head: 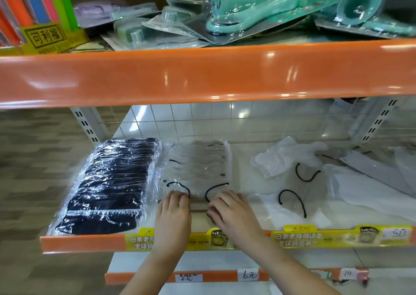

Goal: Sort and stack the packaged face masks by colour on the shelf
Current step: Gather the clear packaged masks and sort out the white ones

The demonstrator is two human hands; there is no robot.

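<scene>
a shop: orange shelves with handwritten price tags.

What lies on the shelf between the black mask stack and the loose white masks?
In the head view, a row of grey packaged masks lies there, both hands resting on its front.

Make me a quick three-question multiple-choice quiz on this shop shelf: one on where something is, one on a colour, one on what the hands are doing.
1. The row of black masks in clear wrappers lies:
A. at the shelf's left end
B. at its right end
C. on the floor

2. The glossy front edge of the upper shelf is:
A. blue
B. orange
C. green

3. Both hands are:
A. hanging idle
B. on the pale-mask stack
C. holding a lighter

Answers: 1 A, it lies left of the pale-mask stack. 2 B, plainly orange. 3 B, left hand and right hand rest on its near end.
</scene>
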